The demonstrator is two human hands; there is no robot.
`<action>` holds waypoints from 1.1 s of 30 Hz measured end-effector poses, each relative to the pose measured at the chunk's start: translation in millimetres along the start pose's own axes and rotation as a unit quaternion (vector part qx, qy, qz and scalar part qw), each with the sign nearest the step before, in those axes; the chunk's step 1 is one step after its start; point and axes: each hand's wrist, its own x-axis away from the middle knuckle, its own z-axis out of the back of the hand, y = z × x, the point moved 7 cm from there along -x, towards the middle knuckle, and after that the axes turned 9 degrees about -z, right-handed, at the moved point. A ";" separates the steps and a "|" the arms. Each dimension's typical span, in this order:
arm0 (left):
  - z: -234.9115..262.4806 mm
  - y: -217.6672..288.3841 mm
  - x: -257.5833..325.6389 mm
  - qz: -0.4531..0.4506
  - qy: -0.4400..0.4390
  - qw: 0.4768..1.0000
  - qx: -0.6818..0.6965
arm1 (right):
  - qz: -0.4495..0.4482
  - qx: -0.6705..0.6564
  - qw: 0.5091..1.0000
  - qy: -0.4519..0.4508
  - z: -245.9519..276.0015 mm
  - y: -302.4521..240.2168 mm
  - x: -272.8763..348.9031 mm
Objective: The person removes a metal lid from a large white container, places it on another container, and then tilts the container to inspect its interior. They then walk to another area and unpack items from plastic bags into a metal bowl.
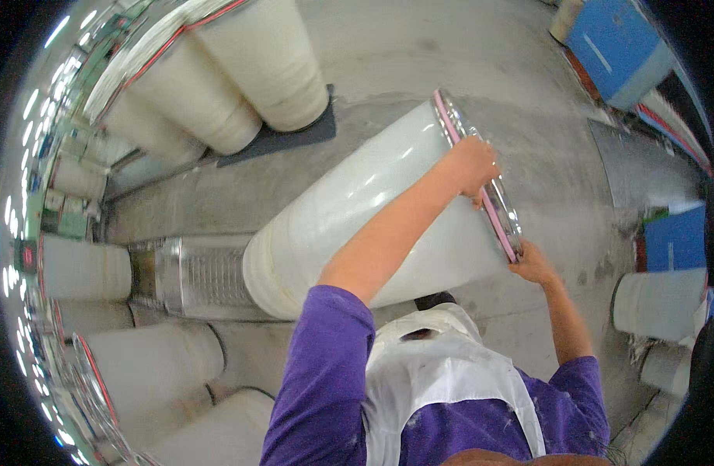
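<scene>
A tall white sliver can (365, 210), a plain cylinder with a pink band and a shiny metal rim (515, 213) at its top, fills the middle of the view. It appears slanted, with its base toward the left and its top toward the right. My left hand (472, 165) reaches across the can and is closed on the rim about midway along. Lower on the same rim, my right hand (532, 263) is closed round the edge at the near side. What lies inside the can is hidden from this angle.
Beside the can's base is a ribbed metal platform (209, 272). Several similar white cans (256, 62) with red bands stand at the upper left, others (155, 365) at the lower left. Blue boxes (617, 50) and more cans (656, 303) line the right. Grey concrete floor (419, 46) lies between.
</scene>
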 end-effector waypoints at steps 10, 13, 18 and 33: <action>-151.5 -83.8 -193.2 -0.036 -0.051 0.997 0.055 | -0.064 -0.067 0.996 0.015 42.5 125.1 -175.5; -198.8 -113.9 -237.1 -0.022 -0.098 0.993 0.070 | -0.075 -0.108 0.991 0.006 55.1 138.7 -231.1; -260.0 -147.0 -280.1 -0.041 -0.126 0.989 0.067 | -0.093 -0.213 0.972 -0.030 62.1 146.7 -299.0; -428.6 -135.8 71.0 0.261 -0.242 0.867 0.350 | -0.240 -0.230 0.942 -0.038 6.6 372.0 -477.3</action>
